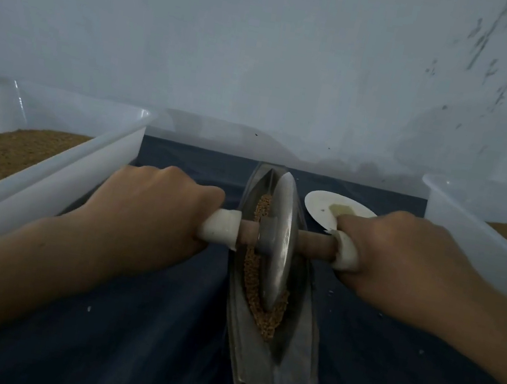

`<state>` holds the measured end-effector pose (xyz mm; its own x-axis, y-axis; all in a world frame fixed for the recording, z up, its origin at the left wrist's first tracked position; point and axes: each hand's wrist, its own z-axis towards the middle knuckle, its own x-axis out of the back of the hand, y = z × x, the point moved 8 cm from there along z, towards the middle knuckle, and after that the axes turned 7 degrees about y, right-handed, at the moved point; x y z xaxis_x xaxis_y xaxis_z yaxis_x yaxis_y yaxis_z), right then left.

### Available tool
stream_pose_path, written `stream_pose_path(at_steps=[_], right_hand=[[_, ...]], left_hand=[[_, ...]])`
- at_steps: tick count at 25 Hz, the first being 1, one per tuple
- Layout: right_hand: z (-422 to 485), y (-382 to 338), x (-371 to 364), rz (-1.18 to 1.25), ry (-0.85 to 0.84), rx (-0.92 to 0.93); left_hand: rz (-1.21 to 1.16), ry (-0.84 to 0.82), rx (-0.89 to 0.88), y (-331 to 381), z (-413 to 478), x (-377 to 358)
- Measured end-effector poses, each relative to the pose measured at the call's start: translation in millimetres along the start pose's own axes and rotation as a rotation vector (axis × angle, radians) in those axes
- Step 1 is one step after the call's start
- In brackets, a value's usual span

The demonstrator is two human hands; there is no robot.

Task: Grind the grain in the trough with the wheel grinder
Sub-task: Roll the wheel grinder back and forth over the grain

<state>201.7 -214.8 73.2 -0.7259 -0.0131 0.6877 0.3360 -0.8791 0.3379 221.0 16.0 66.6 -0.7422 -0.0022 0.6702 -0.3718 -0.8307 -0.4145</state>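
Observation:
A long boat-shaped metal trough (295,358) lies lengthwise on a dark blue cloth in front of me. Brown grain (252,288) fills its groove along the left of the wheel. The metal wheel grinder (280,246) stands upright on edge in the groove, about midway along the trough. A wooden axle runs through it, with white wrapping at both ends. My left hand (150,208) grips the left handle end, fingers curled round it. My right hand (401,255) grips the right handle end the same way.
A white plastic tub (60,168) with brown ground material stands at the left, close to my left forearm. Another white tub (472,226) with brown material stands at the right. A small white plate (319,207) lies behind my right hand. A pale wall rises just beyond the trough.

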Motion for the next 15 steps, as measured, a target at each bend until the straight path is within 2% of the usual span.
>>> stream_pose_path(at_steps=[2, 4, 6, 8, 11, 15], right_hand=[[8, 2, -12, -0.020, -0.082, -0.057], [29, 7, -34, -0.067, -0.196, -0.167], [53, 6, -44, -0.083, -0.204, -0.190], [67, 3, -49, -0.089, -0.190, -0.170], [63, -2, -54, -0.012, -0.222, -0.112], [33, 4, -52, 0.262, -0.437, -0.176]], left_hand=[[0.015, -0.010, 0.058, -1, 6, -5], [-0.005, -0.065, 0.230, -8, 19, -27], [-0.017, -0.131, 0.340, -11, 34, -47], [-0.057, -0.169, 0.372, -13, 37, -58], [-0.072, -0.184, 0.330, -13, 31, -52], [-0.157, -0.246, 0.108, -2, 38, -31]])
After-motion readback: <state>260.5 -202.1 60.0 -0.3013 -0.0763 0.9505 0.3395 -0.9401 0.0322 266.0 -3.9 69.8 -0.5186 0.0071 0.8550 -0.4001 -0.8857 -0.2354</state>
